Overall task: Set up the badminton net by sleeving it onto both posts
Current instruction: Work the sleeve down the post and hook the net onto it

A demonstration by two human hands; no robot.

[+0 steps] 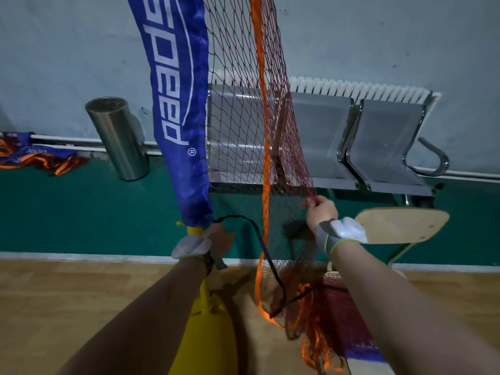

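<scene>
A blue net sleeve with white lettering hangs over a yellow post that rises from a yellow base. My left hand grips the post just under the sleeve's lower end. Dark red mesh with an orange band stretches up from the sleeve. My right hand pinches the mesh edge to the right. A black cord loops down from the sleeve's bottom to a heap of net on the floor.
A row of metal seats stands against the wall behind the net, below a white radiator. A steel bin is at the left, another bundled net at the far left. A wooden chair is on the right.
</scene>
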